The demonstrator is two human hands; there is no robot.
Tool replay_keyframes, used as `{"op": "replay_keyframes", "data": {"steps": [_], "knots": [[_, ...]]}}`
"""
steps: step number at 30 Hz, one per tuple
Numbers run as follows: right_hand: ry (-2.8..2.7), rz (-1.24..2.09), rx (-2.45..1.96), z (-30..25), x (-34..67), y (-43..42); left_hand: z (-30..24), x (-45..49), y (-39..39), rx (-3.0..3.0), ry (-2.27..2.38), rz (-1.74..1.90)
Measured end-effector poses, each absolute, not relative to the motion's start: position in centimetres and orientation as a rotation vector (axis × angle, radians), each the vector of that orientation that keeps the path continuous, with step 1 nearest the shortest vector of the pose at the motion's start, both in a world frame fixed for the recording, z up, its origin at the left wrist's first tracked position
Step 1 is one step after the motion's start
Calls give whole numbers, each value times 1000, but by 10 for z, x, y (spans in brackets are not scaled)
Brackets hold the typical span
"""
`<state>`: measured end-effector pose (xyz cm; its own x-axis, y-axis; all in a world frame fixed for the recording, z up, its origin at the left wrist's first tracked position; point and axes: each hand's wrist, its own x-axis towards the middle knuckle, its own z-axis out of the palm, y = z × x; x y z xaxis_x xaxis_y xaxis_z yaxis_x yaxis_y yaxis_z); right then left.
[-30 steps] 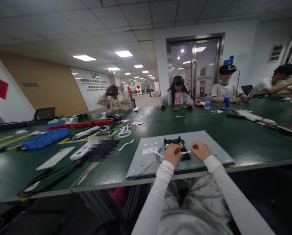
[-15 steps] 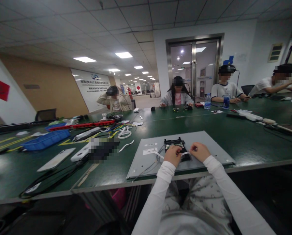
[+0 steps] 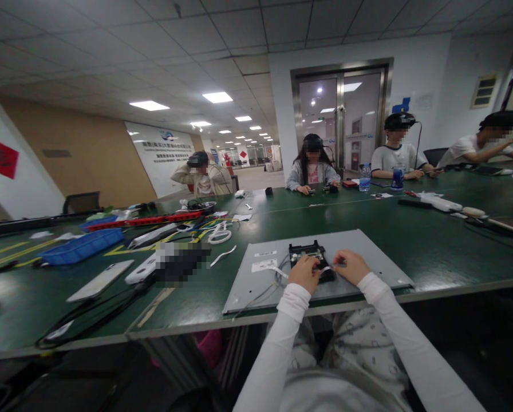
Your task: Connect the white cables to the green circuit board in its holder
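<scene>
A grey metal panel point(image 3: 256, 286) lies on the table edge before me, with a black plastic frame point(image 3: 324, 250) on top that carries a small circuit board. A white flat ribbon cable point(image 3: 326, 269) runs across the frame between my hands, and a stretch of it shows left of my wrist. My left hand point(image 3: 304, 273) bends over the frame with its fingers closed on the ribbon cable. Thumb and finger of my right hand point(image 3: 351, 267) pinch the cable's right end. The fingertips of my left hand are partly hidden.
Thin grey wires point(image 3: 259, 294) trail over the panel's left side. On the left lie a white phone point(image 3: 101, 280), a blue tray point(image 3: 82, 245), cables and a loose white strip point(image 3: 223, 256). Several people sit across the table, near a water bottle point(image 3: 364, 178) and a blue can point(image 3: 397, 178).
My left hand has slid slightly right, closer to my right hand, and less ribbon cable shows between them. My right hand stays nearly still. Across the table, a person's hand has moved inward.
</scene>
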<state>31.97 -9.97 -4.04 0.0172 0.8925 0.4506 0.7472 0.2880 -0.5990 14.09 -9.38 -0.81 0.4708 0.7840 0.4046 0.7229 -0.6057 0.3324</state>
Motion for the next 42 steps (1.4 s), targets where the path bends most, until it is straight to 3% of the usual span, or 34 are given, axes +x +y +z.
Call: {"op": "replay_keyframes", "data": {"steps": [11,20,27,42], "knots": [[-1733,270,-1418,-38,318,-102,-8,141,-96,2682,1396,753],[-1359,486,-1407,-31,321,-106,4,136,-109,2621,1442,1001],[-1371,530,-1470,-32,319,-107,8,135,-112,2500,1337,933],[-1420,468,-1569,-24,317,-111,13,138,-118,2524,1606,829]]}}
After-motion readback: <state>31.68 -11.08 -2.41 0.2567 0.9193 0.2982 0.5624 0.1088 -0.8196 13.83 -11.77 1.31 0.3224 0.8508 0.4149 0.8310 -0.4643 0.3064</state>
